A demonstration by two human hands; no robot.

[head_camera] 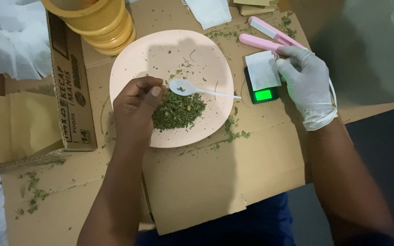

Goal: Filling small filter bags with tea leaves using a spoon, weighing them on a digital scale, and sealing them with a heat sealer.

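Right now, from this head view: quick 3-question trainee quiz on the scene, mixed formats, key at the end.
1. True or false: the right hand, in a white glove, touches the small white bag lying on the pocket scale.
2. Multiple choice: where does the white plastic spoon lie? A) on the pink plate B) in the yellow tubs C) on the cardboard
3. Fill in: the bare left hand pinches at the pile of dried green ______.

Key: 1 true; 2 A; 3 leaves
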